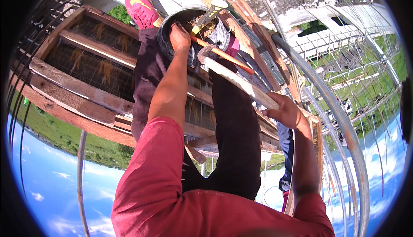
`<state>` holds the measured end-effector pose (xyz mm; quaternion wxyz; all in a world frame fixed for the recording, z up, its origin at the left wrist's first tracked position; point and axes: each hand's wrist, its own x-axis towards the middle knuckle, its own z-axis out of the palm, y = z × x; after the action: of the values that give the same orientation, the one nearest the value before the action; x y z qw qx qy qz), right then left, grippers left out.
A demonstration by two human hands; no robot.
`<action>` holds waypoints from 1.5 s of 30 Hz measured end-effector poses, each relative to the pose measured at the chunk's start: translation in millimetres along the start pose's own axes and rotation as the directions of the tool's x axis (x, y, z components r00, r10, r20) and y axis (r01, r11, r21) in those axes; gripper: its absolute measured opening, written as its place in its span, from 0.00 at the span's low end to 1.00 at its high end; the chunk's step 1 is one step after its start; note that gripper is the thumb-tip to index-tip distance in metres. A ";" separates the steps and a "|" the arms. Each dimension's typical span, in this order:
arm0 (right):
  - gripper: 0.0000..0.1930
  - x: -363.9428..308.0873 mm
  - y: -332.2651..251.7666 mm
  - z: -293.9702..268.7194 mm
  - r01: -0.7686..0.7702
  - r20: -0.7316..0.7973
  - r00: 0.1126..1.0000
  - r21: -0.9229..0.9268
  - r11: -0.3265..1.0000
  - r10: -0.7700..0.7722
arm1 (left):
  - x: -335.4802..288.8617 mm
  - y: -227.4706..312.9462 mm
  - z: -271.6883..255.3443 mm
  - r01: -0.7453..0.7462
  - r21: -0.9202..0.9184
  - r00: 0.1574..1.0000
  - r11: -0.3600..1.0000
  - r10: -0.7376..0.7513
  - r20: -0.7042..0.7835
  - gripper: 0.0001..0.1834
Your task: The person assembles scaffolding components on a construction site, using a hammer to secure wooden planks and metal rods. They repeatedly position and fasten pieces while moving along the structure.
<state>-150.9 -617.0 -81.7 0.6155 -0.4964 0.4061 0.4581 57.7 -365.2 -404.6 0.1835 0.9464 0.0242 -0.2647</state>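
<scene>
A dark, grey-smeared bucket [164, 43] stands between my legs with its mouth up. My left hand [180, 37] reaches over its near left side into the mouth; the fingertips are in shadow, and whatever they touch is hidden. My right hand [284, 110] is closed round the end of a pale wooden handle of a claw hammer [241, 81]. The hammer's metal head lies close to the bucket's near rim. From the bucket stick out a tool with a yellow and black grip [211, 14] and an orange rod [226, 57]. Small brownish bits lie inside.
Wooden formwork frames [81, 80] with dark panels spread left below me. Long planks [258, 30] and a curved metal pipe [340, 91] run along the right. Rebar rods [348, 65] rise at far right. Another person's leg in blue trousers [285, 151] shows beside my right arm.
</scene>
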 end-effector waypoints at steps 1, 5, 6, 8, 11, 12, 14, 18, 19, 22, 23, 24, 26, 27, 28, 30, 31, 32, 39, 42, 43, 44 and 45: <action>0.25 -4.0 -3.1 1.6 -0.014 -0.004 1.000 0.014 1.000 0.014 | 5.6 0.3 5.8 0.031 0.065 0.999 0.997 -0.033 0.028 0.13; 0.28 -22.2 -17.0 5.0 -0.087 -0.020 0.996 -0.048 0.995 0.086 | 34.3 6.6 28.6 -0.020 0.302 0.975 0.953 -0.049 0.218 0.15; 0.28 -25.9 -19.6 5.1 -0.101 -0.023 0.995 -0.060 0.993 0.099 | 38.7 8.9 32.7 -0.017 0.329 0.954 0.944 -0.083 0.289 0.15; 0.28 -30.7 -22.8 5.3 -0.099 -0.032 0.995 -0.094 0.991 0.097 | 43.0 11.2 35.8 0.014 0.347 0.977 0.938 -0.087 0.197 0.15; 0.28 -33.7 -22.8 4.8 -0.081 0.009 0.997 -0.098 0.992 0.083 | 46.1 14.8 39.1 0.198 0.307 0.976 0.931 -0.215 0.024 0.17; 0.30 -32.4 -21.5 6.9 0.037 -0.063 0.997 -0.209 0.977 -0.051 | 48.6 15.1 40.1 0.234 0.300 0.967 0.925 -0.253 0.028 0.18; 0.30 -33.3 -19.7 7.1 -0.055 -0.062 0.997 -0.221 0.974 0.042 | 54.2 15.4 43.8 0.278 0.352 0.952 0.894 -0.304 0.021 0.20; 0.30 -37.4 -21.4 9.7 0.022 -0.081 0.996 -0.248 0.969 -0.043 | 58.6 11.1 43.7 0.249 0.317 0.963 0.915 -0.268 0.016 0.21; 0.29 -38.0 -24.0 10.9 -0.010 -0.082 0.997 -0.249 0.969 -0.011 | 56.4 12.1 41.5 0.243 0.295 0.957 0.924 -0.278 0.086 0.22; 0.27 -39.4 -35.9 19.6 0.144 -0.066 0.984 -0.261 0.954 -0.166 | 36.4 20.8 18.0 0.191 0.204 0.980 0.960 -0.199 0.021 0.19; 0.28 -39.6 -41.5 21.9 0.116 -0.045 0.990 -0.297 0.948 -0.135 | 27.4 29.3 8.0 0.199 0.130 0.980 0.971 -0.194 -0.049 0.17; 0.28 -39.0 -47.3 25.6 0.085 -0.035 0.994 -0.351 0.933 -0.103 | 20.9 38.0 -5.0 0.196 0.043 0.980 0.980 -0.194 -0.051 0.17; 0.29 -37.1 -60.0 33.5 0.064 -0.013 0.997 -0.441 0.895 -0.078 | 3.6 55.4 -33.1 0.050 -0.131 0.984 0.990 -0.071 -0.161 0.12; 0.29 -35.9 -67.1 37.6 0.002 -0.042 0.999 -0.497 0.868 -0.026 | -4.0 64.1 -47.5 0.004 -0.201 0.981 0.980 -0.043 -0.189 0.11; 0.28 -35.2 -74.7 41.8 0.051 -0.030 0.996 -0.543 0.838 -0.080 | -11.2 73.3 -61.5 -0.022 -0.276 0.982 0.961 -0.031 -0.186 0.10; 0.28 -35.5 -91.0 51.8 0.072 -0.042 0.991 -0.642 0.764 -0.128 | -22.4 90.2 -90.8 0.014 -0.353 0.986 0.936 -0.072 -0.153 0.09; 0.27 -36.5 -99.6 57.4 0.082 -0.048 0.986 -0.702 0.707 -0.162 | -26.1 97.8 -107.2 0.000 -0.400 0.980 0.916 -0.080 -0.181 0.09; 0.25 -37.2 -108.7 61.8 0.045 -0.048 0.992 -0.726 0.686 -0.115 | -26.3 103.1 -125.2 0.024 -0.394 0.982 0.919 -0.097 -0.165 0.11; 0.22 -43.8 -170.6 74.9 0.090 0.044 0.991 -0.913 0.398 -0.124 | -11.1 68.1 -319.8 0.112 -0.558 0.953 0.822 -0.248 -0.174 0.16; 0.20 -45.1 -195.0 78.9 0.114 0.075 0.990 -0.930 0.350 -0.123 | -0.1 6.1 -413.6 0.191 -0.323 0.815 0.927 -0.333 -0.474 0.13; 0.19 -47.1 -203.3 80.2 0.112 0.079 0.991 -0.932 0.345 -0.109 | 5.3 -13.5 -437.4 0.252 -0.245 0.766 0.936 -0.347 -0.541 0.17; 0.19 -47.5 -211.8 83.1 0.088 0.064 0.994 -0.945 0.316 -0.083 | 9.7 -27.7 -451.3 0.267 -0.174 0.688 0.948 -0.314 -0.654 0.23; 0.17 -50.1 -219.9 85.7 0.098 0.069 0.993 -0.941 0.325 -0.099 | 11.2 -37.6 -457.0 0.313 -0.130 0.697 0.941 -0.320 -0.641 0.27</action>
<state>53.1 -560.0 33.9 0.2415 -0.7845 0.0361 0.5700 286.9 -166.1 -60.8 0.1200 0.9591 0.2504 0.0550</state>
